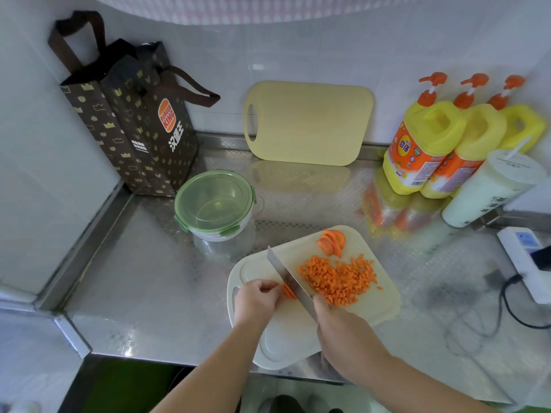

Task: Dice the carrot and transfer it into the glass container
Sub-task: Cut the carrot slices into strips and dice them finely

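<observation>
- The white board (298, 335) lies on the shiny worktop (149, 278), with its near corner sticking out past the worktop's edge.
- The left hand (258, 298) is on the left side of the board. Its grip is closed: the fingers pinch a small stack of carrot slices (288, 291) and hold it down.
- The right hand (343, 329) is on the near side of the board. Its grip is tight round the handle of the knife (290, 283).
- The knife blade stands on the board, right next to the pinched slices.
- A big pile of carrot bits (337, 280) lies on the right side of the board.
- A few more slices (332, 242) lean together at the far edge of the board.
- The glass bowl (220, 235) sits just past the far left corner of the board, and its green lid (214, 198) is on.
- Well behind the board, a yellow board (307, 123) leans on the wall.
- A dark bag (134, 120) stands far left of the board.
- Three yellow bottles (429, 144) and a white cup (489, 192) stand far right of it.
</observation>
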A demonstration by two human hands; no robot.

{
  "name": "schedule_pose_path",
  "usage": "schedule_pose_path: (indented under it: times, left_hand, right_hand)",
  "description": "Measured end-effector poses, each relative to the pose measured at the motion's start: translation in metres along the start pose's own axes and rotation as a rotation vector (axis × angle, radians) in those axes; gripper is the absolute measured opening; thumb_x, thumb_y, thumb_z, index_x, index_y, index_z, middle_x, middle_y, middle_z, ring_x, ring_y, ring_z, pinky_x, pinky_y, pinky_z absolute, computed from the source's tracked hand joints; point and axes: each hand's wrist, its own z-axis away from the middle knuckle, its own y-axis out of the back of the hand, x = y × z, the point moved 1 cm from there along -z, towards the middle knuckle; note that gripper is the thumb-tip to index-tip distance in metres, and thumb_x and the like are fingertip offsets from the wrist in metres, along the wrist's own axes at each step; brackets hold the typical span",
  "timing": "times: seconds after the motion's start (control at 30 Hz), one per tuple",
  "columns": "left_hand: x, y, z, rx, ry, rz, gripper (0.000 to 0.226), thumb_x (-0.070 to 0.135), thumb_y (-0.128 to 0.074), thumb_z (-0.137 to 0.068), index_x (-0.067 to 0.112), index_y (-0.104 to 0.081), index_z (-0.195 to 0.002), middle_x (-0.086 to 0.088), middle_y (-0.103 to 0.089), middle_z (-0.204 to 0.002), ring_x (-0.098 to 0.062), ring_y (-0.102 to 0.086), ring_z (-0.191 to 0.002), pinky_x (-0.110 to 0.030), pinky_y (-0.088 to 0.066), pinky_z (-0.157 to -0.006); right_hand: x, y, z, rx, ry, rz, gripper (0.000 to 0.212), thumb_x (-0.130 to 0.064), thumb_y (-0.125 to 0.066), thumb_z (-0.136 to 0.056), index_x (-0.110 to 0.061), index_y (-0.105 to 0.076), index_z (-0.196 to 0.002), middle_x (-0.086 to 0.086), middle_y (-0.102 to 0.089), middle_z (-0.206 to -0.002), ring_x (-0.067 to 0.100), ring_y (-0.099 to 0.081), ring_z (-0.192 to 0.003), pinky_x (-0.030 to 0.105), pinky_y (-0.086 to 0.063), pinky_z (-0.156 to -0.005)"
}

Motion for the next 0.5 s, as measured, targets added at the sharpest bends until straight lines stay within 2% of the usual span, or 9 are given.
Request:
schedule_pose_path:
  times: [0.07,0.17,0.2,0.23,0.3,0.33,0.37,0.4,0.5]
  left_hand:
    - [0.004,0.012,0.000,0.027,-0.006,0.105,0.013,0.008,-0.056,-0.091,0.012,-0.068,-0.094,0.002,-0.070,-0.078,-0.011,-0.068,-0.071,-0.023,-0.053,-0.067]
    - [0.021,0.036,0.001,0.171,-0.152,0.110,0.027,-0.001,-0.046,-0.090,0.017,-0.066,-0.094,0.006,-0.069,-0.086,-0.006,-0.066,-0.075,-0.021,-0.047,-0.066]
    - [0.030,0.044,0.003,0.217,-0.225,0.080,0.031,-0.003,-0.045,-0.089,0.021,-0.065,-0.091,0.008,-0.068,-0.087,-0.003,-0.064,-0.078,-0.018,-0.044,-0.067]
    - [0.038,0.051,0.005,0.234,-0.296,0.037,0.035,-0.003,-0.044,-0.088,0.024,-0.064,-0.088,0.011,-0.067,-0.087,-0.001,-0.061,-0.080,-0.014,-0.042,-0.068]
    - [0.056,0.059,0.008,0.123,-0.403,-0.079,0.039,-0.005,-0.042,-0.087,0.026,-0.064,-0.082,0.016,-0.065,-0.084,0.005,-0.058,-0.082,-0.008,-0.039,-0.070]
    - [0.065,0.059,0.010,0.008,-0.433,-0.163,0.041,-0.007,-0.040,-0.086,0.026,-0.063,-0.079,0.016,-0.065,-0.082,0.007,-0.057,-0.080,-0.005,-0.039,-0.069]
    - [0.071,0.058,0.010,-0.105,-0.449,-0.259,0.044,-0.008,-0.038,-0.085,0.027,-0.063,-0.077,0.015,-0.065,-0.080,0.009,-0.057,-0.077,-0.003,-0.040,-0.069]
    - [0.076,0.056,0.011,-0.190,-0.458,-0.356,0.046,-0.009,-0.036,-0.084,0.028,-0.062,-0.076,0.015,-0.065,-0.078,0.008,-0.058,-0.077,-0.006,-0.042,-0.070]
    - [0.085,0.052,0.008,-0.318,-0.486,-0.545,0.044,-0.005,-0.034,-0.083,0.029,-0.062,-0.078,0.018,-0.067,-0.078,-0.010,-0.061,-0.079,-0.023,-0.048,-0.074]
  right_hand:
    - [0.000,0.003,0.002,0.002,0.016,0.013,0.040,-0.004,-0.037,-0.095,-0.013,-0.029,-0.133,-0.002,-0.051,-0.086,0.013,-0.035,-0.053,0.024,-0.019,-0.043]
    - [-0.002,0.002,0.004,-0.030,0.071,0.086,0.046,-0.006,-0.040,-0.092,-0.014,-0.027,-0.136,0.002,-0.060,-0.103,0.021,-0.057,-0.067,0.024,-0.020,-0.043]
    - [-0.002,0.001,0.005,-0.016,0.095,0.110,0.047,-0.007,-0.044,-0.090,-0.014,-0.030,-0.135,0.002,-0.060,-0.103,0.022,-0.059,-0.067,0.025,-0.018,-0.042]
    - [-0.001,0.000,0.006,0.001,0.130,0.132,0.048,-0.009,-0.053,-0.085,-0.014,-0.037,-0.130,0.002,-0.060,-0.098,0.020,-0.053,-0.056,0.025,-0.014,-0.041]
    - [0.002,-0.002,0.007,0.038,0.174,0.237,0.058,-0.017,-0.079,-0.054,-0.014,-0.055,-0.107,-0.002,-0.056,-0.070,0.015,-0.017,-0.036,0.024,0.002,-0.042]
    - [0.001,0.000,0.007,0.043,0.174,0.262,0.064,-0.017,-0.083,-0.037,-0.016,-0.058,-0.095,-0.003,-0.050,-0.058,0.014,-0.004,-0.037,0.023,0.007,-0.044]
    - [0.003,0.000,0.007,0.051,0.179,0.263,0.066,-0.016,-0.083,-0.029,-0.017,-0.057,-0.090,-0.005,-0.046,-0.054,0.014,0.002,-0.038,0.023,0.009,-0.045]
    - [0.005,-0.004,0.006,0.066,0.184,0.267,0.067,-0.015,-0.082,-0.027,-0.018,-0.055,-0.088,-0.006,-0.045,-0.053,0.014,0.001,-0.038,0.022,0.009,-0.044]
    - [0.009,-0.003,0.007,0.022,0.194,0.284,0.065,-0.013,-0.079,-0.026,-0.020,-0.054,-0.085,-0.008,-0.046,-0.055,0.016,-0.011,-0.037,0.022,0.005,-0.043]
